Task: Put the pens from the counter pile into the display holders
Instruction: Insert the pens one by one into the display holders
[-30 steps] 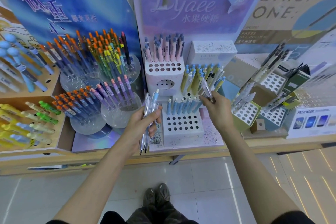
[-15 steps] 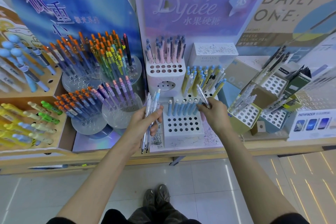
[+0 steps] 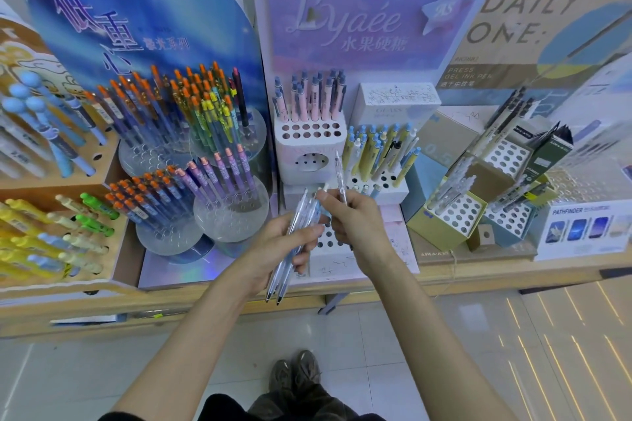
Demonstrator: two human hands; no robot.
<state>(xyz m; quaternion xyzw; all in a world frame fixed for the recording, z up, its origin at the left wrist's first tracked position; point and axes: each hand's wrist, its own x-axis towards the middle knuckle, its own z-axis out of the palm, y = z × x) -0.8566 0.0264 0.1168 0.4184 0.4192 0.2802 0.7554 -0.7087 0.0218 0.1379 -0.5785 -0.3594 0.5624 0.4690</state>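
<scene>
One clear pen (image 3: pixel 340 178) is held in the right grip (image 3: pixel 355 222); a bundle of clear pens (image 3: pixel 277 278), at least three, lies in the left grip (image 3: pixel 284 243). Left of the grips: four round clear stands (image 3: pixel 232 225). Beyond them: three white holed blocks (image 3: pixel 301 154). Below: two shoes (image 3: pixel 307 371).

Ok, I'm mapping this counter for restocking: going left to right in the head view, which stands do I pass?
wooden rack of yellow and green pens → clear round holders → white block of pink pens → stepped white holder of yellow and blue pens → olive box holder → Pathfinder card
</scene>
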